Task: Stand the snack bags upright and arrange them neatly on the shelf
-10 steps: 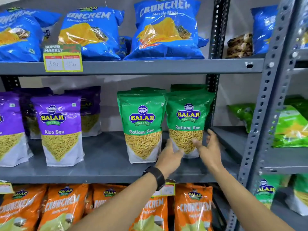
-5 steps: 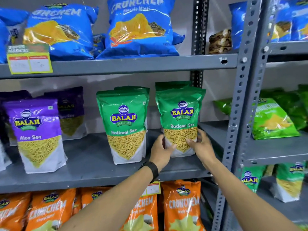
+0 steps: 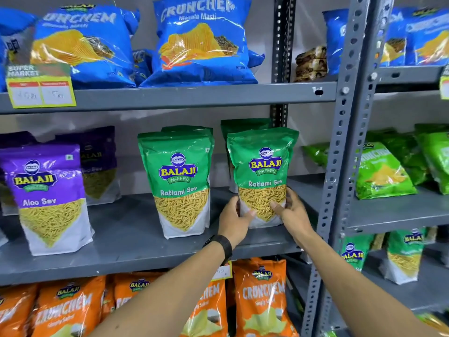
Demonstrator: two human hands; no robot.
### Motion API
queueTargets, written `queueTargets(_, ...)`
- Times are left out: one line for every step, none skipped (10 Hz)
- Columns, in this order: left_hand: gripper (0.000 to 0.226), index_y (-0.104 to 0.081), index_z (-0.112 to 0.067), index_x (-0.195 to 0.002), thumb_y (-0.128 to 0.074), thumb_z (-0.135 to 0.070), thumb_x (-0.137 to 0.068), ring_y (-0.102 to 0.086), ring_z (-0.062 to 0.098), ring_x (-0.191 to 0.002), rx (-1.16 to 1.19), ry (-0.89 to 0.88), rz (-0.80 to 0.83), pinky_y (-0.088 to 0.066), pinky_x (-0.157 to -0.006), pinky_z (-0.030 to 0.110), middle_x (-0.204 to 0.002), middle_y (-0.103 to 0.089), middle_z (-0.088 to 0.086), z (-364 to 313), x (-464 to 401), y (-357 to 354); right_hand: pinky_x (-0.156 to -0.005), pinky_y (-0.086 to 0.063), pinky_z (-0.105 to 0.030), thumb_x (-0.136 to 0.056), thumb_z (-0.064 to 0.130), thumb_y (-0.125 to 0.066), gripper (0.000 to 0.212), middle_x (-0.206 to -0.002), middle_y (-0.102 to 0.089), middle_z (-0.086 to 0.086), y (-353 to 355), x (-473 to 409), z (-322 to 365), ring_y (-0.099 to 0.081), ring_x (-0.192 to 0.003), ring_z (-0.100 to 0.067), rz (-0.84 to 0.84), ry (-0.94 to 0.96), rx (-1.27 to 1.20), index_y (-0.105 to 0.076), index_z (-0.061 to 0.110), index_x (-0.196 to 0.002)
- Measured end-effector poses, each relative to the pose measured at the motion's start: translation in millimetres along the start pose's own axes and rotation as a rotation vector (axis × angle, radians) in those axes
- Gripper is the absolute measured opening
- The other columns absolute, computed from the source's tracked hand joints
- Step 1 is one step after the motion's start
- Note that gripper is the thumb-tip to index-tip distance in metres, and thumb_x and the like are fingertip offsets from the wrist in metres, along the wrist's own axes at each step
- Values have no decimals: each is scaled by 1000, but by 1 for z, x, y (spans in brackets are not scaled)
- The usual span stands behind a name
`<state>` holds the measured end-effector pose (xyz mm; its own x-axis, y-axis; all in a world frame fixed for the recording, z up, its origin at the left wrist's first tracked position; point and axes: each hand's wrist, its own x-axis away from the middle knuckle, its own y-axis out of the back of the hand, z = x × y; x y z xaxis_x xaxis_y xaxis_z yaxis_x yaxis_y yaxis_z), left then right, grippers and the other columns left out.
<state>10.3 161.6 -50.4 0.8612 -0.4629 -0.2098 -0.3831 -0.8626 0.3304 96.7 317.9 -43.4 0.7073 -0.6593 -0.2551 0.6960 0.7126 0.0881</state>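
Both our hands, left hand (image 3: pixel 235 216) and right hand (image 3: pixel 292 212), grip the base of a green Ratlami Sev bag (image 3: pixel 263 176), upright on the middle shelf (image 3: pixel 126 234), at 3 o'clock of its twin bag (image 3: pixel 178 181).

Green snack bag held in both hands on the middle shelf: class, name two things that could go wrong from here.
1. The green bag leans a little; freed by the left hand and right hand, it may topple.
2. Pushed back, it could knock over the bag behind.
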Motion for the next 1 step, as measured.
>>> queueTargets(75,-38,-29,-157,-75,-32,-91,-55,23,-140,43,-35,30,-49,-114,46,-153,-56,1,-7,10,7,-113,-44,-54,-85,38,-77,84,-143,-62,-1,-4,1,-6,-58,-133,-25,-84,4,70,-34,24,-156)
